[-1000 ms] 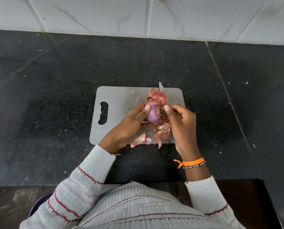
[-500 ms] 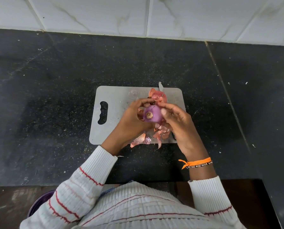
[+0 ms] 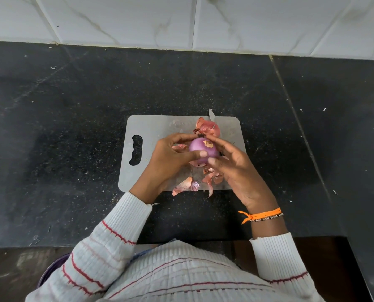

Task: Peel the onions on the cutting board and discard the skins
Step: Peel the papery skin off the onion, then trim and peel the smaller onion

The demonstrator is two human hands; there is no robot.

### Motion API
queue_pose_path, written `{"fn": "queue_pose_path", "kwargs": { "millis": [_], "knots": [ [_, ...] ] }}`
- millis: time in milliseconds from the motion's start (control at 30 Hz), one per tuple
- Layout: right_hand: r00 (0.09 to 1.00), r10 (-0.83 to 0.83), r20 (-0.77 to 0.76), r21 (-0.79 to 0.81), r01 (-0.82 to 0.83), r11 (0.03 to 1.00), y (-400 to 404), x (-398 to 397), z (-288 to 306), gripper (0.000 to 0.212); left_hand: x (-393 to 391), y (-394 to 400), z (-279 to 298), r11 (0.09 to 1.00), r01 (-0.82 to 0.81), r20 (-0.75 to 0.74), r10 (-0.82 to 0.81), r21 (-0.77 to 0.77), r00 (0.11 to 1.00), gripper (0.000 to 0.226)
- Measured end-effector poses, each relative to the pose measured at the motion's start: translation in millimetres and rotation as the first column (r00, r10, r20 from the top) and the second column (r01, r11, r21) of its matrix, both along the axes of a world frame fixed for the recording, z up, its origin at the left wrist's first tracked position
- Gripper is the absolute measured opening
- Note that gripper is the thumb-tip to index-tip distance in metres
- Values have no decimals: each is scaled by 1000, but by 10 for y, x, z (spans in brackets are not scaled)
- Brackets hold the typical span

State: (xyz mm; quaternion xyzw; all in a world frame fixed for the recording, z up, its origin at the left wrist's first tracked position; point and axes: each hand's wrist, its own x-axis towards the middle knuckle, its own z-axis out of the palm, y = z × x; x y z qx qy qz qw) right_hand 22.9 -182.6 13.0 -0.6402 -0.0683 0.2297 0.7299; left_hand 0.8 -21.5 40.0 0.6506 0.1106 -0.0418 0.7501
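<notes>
Two hands are meeting around a single purple onion [image 3: 203, 151], which is being held just above the middle of the grey cutting board [image 3: 151, 131]. The left hand [image 3: 170, 159] is wrapping the onion from its nine o'clock side, thumb lying across the near face and fingers curling over the far side, so this hand is doing the carrying. The right hand [image 3: 234, 171] is coming in from four o'clock, its fingers pinching at the onion's edge near the pale root scar [image 3: 208, 144]. That scar is facing up and toward one o'clock, so the onion's root-to-tip axis is tilting toward the camera, and the right fingertips are the nearer ones to it. Any skin left looks to be clinging underneath, at about six o'clock, where a papery fringe is showing; I judge the next pull has to run that way, away from the left thumb. Loose skins [image 3: 186, 185] are lying at the board's six o'clock edge, and more [image 3: 207, 128] are heaping at twelve o'clock, beside a knife tip [image 3: 211, 114].
</notes>
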Motion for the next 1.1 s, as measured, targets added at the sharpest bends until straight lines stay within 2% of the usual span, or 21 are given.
{"fn": "queue_pose_path", "kwargs": {
  "millis": [67, 167, 300, 400, 500, 600, 667, 767, 867, 1100],
  "knots": [
    [1000, -14, -19, -56, 13, 998, 4, -8, -13, 47, 0, -34, 9, 996, -40, -37, 37, -74, 999, 27],
    [985, -46, -166, 13, 48, 999, 9, -6, 1, 50, 24, -22, -50, 990, -102, -95, 93, -98, 991, 17],
    [933, -165, -320, 3, 175, 985, 7, 8, 18, 44, 46, -47, -124, 990, -87, -133, 72, -113, 988, 18],
    [909, -248, -335, -10, 260, 966, -13, 43, 84, 43, 70, -92, -118, 997, -51, -111, 45, -55, 993, 19],
    [929, -322, -183, -58, 316, 947, -60, 142, 150, 29, 111, -121, -107, 999, -26, -83, 28, 21, 996, 18],
    [908, -407, 100, -285, 418, 862, -133, 316, 59, 18, 125, -169, -95, 998, -5, -70, 9, 65, 997, 19],
    [878, -399, 266, -412, 478, 776, -169, 428, -25, 31, 122, -201, -97, 995, 13, -72, -6, 96, 997, 21],
    [852, -289, 438, -556, 509, 658, -163, 552, -100, 48, 121, -236, -135, 989, 33, -77, -22, 144, 997, 21],
    [839, -231, 493, -592, 518, 617, -145, 645, -189, 53, 128, -262, -165, 985, 45, -82, -32, 165, 996, 19],
    [840, -247, 484, -566, 515, 644, -154, 674, -371, 54, 133, -277, -234, 987, 56, -97, -42, 148, 994, 22]
  ]
}}
